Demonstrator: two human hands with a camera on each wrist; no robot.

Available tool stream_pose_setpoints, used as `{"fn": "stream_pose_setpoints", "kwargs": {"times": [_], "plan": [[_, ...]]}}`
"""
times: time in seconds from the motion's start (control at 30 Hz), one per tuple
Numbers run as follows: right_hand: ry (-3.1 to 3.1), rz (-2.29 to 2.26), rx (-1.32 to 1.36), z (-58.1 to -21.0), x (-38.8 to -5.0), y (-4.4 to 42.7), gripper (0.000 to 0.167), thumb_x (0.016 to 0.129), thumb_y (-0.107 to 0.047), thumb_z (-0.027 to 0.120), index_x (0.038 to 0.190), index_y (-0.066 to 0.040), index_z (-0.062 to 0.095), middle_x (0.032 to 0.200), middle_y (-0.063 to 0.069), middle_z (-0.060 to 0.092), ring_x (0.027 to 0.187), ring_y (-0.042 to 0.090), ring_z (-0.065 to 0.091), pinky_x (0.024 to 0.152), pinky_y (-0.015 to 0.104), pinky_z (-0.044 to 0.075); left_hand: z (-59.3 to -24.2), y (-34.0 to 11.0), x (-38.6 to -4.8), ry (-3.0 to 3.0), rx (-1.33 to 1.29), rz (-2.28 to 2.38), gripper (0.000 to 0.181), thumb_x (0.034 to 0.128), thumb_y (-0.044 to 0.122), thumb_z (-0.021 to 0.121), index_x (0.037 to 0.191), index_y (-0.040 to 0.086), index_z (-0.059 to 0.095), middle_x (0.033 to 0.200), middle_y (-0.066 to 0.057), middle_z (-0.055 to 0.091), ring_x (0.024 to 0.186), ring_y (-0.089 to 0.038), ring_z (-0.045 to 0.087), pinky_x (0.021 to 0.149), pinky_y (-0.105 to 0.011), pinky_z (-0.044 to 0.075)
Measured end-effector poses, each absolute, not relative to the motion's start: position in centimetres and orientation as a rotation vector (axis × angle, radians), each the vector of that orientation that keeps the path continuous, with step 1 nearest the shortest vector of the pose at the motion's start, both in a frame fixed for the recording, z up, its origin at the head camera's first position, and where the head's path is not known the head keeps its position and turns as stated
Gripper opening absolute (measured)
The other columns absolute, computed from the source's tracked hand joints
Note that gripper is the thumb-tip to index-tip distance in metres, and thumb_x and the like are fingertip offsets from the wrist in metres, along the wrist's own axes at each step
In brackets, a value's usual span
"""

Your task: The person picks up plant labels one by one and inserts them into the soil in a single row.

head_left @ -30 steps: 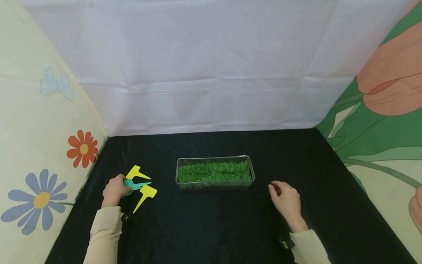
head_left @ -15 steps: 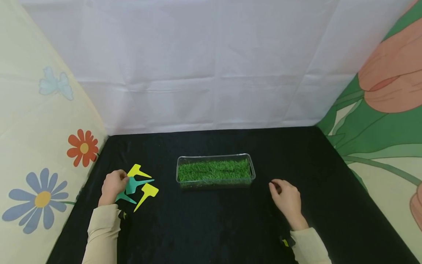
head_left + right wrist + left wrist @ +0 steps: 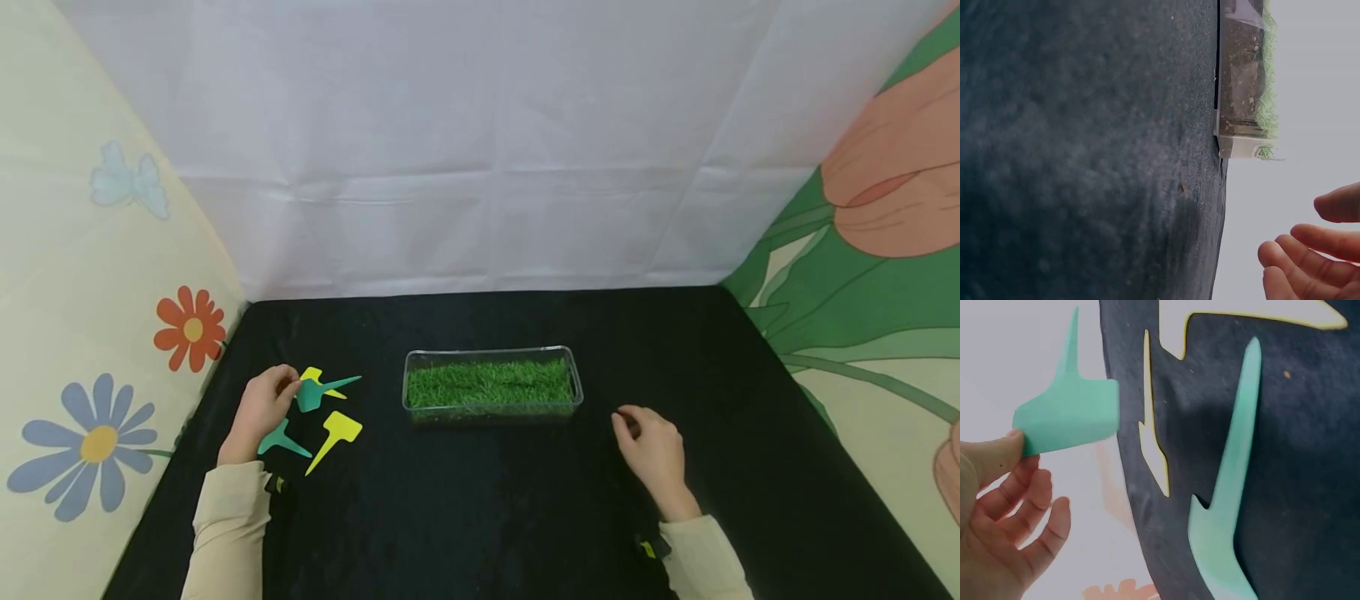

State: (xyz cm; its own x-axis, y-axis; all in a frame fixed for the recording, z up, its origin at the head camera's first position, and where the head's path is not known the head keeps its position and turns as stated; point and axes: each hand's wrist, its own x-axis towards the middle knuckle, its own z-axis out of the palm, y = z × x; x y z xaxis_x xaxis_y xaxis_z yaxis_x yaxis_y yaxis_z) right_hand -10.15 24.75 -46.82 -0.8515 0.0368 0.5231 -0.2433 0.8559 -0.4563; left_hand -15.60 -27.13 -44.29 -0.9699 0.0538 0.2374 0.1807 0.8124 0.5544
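A teal T-shaped tag (image 3: 309,396) is pinched by its broad end in the left hand (image 3: 258,410), its pointed stem toward the right. In the left wrist view the thumb and a finger of the left hand (image 3: 1007,500) grip a corner of this tag (image 3: 1069,415), held up off the cloth. Another teal tag (image 3: 281,439) lies beside the wrist, with a yellow tag (image 3: 341,427) to its right. A second yellow tag (image 3: 313,375) lies partly behind the held one. The right hand (image 3: 651,450) holds nothing, fingers loosely bent, right of the grass box.
A clear rectangular box (image 3: 491,411) with green grass (image 3: 487,385) stands mid-table; soil (image 3: 1241,81) shows through its side in the right wrist view. Black cloth (image 3: 480,517) covers the table. A white sheet hangs behind, and floral cloths flank both sides.
The left hand has pinched a teal tag and lifted it slightly up and away from the other teal tag, which now lies apart. The right hand has stayed in place.
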Motion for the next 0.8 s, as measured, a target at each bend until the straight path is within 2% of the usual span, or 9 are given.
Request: {"fn": "stream_pose_setpoints", "kwargs": {"times": [0.23,0.8], "plan": [[-2.508,0.715,0.144,-46.7,-10.2,24.6,0.009,0.078,-0.004,0.066,0.084,0.003,0.067,0.068,0.010,0.060,0.053,0.018,0.054,0.049,0.038,0.043,-43.3,-25.6,-15.4,-2.622,-0.258,-0.846,0.005,0.0830,-0.006,0.059,0.081,-0.003,0.056,0.073,-0.010,0.053,0.062,-0.021,0.044,0.057,-0.036,0.039],[-2.513,0.704,0.157,-46.6,-10.2,24.5,0.009,0.078,-0.005,0.066,0.083,0.003,0.067,0.067,0.009,0.060,0.053,0.017,0.053,0.048,0.037,0.042,-40.6,-23.0,-15.3,-2.552,-0.424,-0.819,0.007,0.0818,-0.008,0.060,0.083,-0.002,0.055,0.074,-0.008,0.051,0.063,-0.019,0.044,0.057,-0.034,0.040]]}}
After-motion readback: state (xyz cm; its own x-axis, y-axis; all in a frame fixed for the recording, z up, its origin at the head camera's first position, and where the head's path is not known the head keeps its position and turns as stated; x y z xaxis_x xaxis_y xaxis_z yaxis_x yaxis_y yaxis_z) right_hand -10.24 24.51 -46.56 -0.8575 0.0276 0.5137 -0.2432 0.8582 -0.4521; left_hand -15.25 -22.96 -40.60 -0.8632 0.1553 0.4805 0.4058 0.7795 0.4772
